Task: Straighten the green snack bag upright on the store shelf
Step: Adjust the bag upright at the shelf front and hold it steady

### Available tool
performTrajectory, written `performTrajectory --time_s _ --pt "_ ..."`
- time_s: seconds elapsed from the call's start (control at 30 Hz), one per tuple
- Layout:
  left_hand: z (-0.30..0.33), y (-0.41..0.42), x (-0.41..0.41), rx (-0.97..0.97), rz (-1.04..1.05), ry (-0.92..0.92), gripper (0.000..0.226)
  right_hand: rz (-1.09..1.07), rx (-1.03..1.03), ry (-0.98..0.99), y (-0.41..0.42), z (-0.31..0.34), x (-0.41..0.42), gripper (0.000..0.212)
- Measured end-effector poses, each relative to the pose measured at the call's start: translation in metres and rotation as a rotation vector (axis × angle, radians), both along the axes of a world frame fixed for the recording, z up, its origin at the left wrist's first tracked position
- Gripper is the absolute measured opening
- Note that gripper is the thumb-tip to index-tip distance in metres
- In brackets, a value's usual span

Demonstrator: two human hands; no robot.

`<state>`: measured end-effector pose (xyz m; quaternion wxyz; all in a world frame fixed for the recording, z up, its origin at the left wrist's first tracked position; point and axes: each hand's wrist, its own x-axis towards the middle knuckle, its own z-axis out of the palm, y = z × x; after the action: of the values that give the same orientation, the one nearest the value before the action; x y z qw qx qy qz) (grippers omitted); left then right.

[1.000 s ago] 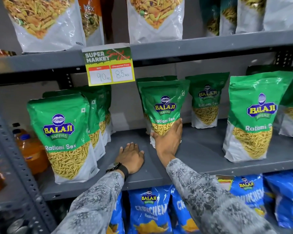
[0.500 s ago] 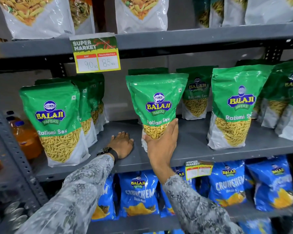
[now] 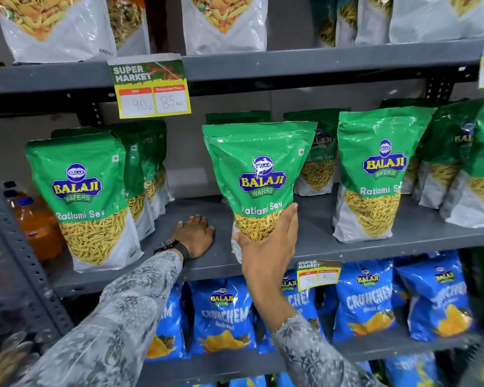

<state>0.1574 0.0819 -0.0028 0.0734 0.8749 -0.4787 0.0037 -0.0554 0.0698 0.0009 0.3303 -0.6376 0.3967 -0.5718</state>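
Blue snack bags [image 3: 224, 317] fill the lower shelf nearest the camera, with a small price tag [image 3: 317, 273] hanging on the grey shelf [image 3: 319, 238] front edge above them. Right hand [image 3: 266, 247] at that front edge, fingers and thumb wrapped round the bottom of the green snack bag [image 3: 259, 177], clamped on it. Bag stands near the front edge, mid-shelf, roughly upright with a slight lean to the left; whether its base touches the shelf is hidden by the hand. Left hand [image 3: 194, 236] lies palm down and flat on the shelf just left of the bag, fingers spread, holding nothing, black wristwatch [image 3: 169, 245] on the wrist. Other green bags: one at the left front [image 3: 81, 196], one at the right [image 3: 375, 174], more rows behind towards the back. Orange bottles [image 3: 37, 227] past the left end. Big price tag [image 3: 150, 86] on the upper shelf edge, white bags [image 3: 224, 20] above.
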Motion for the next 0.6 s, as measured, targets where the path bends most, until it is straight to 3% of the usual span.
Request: performTrajectory --time_s 0.23,0.43,0.6 --pt "0.000 0.001 0.000 0.001 -0.009 -0.013 0.059 -0.001 0.002 0.016 0.010 0.004 -0.008 0.132" --pt "0.001 0.001 -0.002 0.003 -0.015 -0.027 0.057 0.066 -0.016 0.099 0.017 0.001 -0.021 0.147" --pt "0.000 0.001 0.000 0.010 -0.015 -0.024 0.058 0.122 -0.027 0.079 0.020 -0.010 -0.029 0.142"
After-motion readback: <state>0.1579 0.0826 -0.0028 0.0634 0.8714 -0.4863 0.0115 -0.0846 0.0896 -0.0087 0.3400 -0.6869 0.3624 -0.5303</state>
